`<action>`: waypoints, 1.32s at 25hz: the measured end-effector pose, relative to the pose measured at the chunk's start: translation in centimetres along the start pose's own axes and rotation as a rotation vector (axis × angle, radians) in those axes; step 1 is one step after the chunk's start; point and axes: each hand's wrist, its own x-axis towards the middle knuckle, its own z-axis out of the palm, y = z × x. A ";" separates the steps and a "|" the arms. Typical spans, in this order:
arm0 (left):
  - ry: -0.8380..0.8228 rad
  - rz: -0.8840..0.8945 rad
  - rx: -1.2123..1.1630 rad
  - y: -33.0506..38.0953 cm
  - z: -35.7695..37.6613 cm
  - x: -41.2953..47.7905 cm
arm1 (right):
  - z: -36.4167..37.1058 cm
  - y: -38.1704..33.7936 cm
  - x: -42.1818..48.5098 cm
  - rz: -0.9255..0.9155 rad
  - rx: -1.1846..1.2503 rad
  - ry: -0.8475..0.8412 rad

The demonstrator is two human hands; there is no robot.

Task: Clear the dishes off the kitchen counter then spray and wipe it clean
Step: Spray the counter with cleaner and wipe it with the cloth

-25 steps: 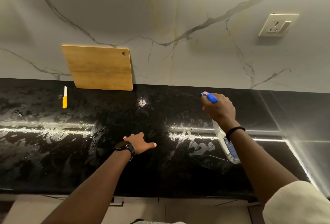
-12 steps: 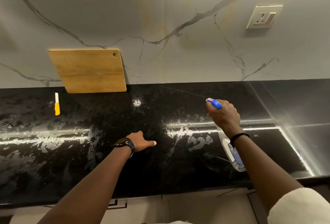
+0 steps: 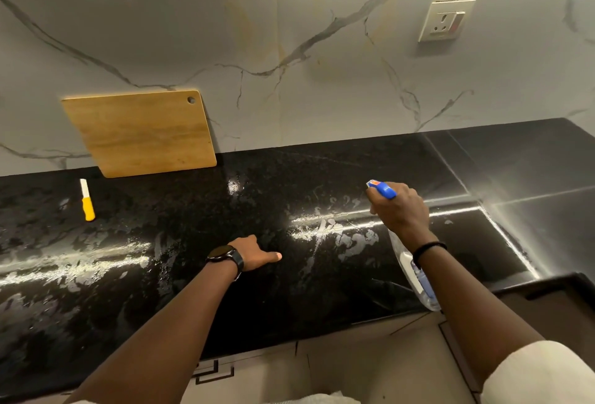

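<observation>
Spray bottle (image 3: 383, 189), gripped in right hand (image 3: 401, 214) at 3 o'clock: sweep mist evenly across tabletop (image 3: 154, 300); left hand (image 3: 253, 255) resting centrally, finger curl untellable.

Wall (image 3: 322, 10): you faced grey marble, dark-veined, with faint yellowish streaks.
Socket (image 3: 447, 20): white, it sat high on the wall to your right.
Cabinets (image 3: 354, 361): pale fronts ran below you, one with a dark key-pattern inlay.
Light: it glared in bright streaks along the black counter (image 3: 257, 307), wet and glossy.

Counter (image 3: 257, 307) open, apparently, beyond knife (image 3: 87, 200), board (image 3: 141, 133)
</observation>
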 end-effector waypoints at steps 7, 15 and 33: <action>-0.017 0.047 0.075 -1.0 0.6 -0.4 | -0.4 -0.7 -4.2 0.041 -0.076 0.038; -0.021 0.103 0.192 -2.4 0.9 -1.2 | -0.3 -1.6 -12.0 0.184 -0.084 -0.005; 0.149 0.367 0.252 1.4 6.6 -3.4 | -0.6 4.4 -22.3 0.371 -0.094 0.095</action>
